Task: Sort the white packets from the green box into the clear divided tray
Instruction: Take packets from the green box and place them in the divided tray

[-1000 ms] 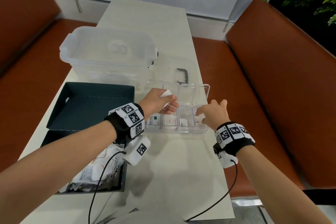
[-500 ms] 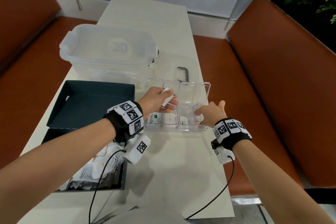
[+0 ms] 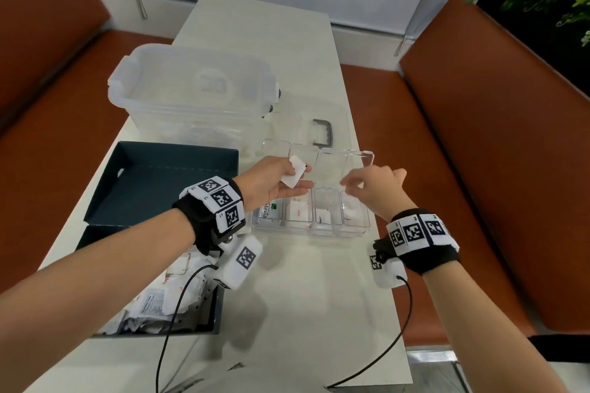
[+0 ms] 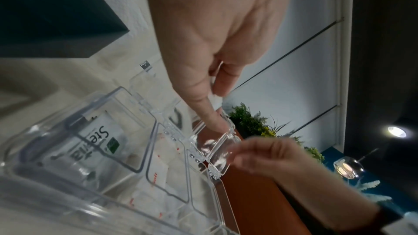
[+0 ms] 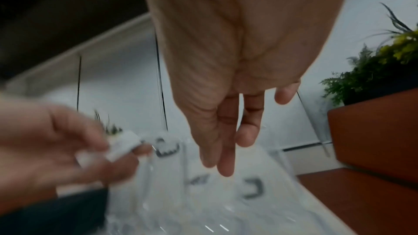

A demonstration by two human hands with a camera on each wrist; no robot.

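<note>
Mid-sort. Left hand (image 3: 271,180) pinching white packet (image 3: 295,174) at frame centre, above clear divided tray (image 3: 357,228). Right hand (image 3: 373,187) empty, fingers loosely spread over tray's right cells. Green box (image 3: 217,313) lower left. Next: matching cell, release.

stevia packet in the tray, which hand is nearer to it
Left. The left hand hovers just above the stevia packet at the tray's left end; the right hand is over the tray's right end.
</note>
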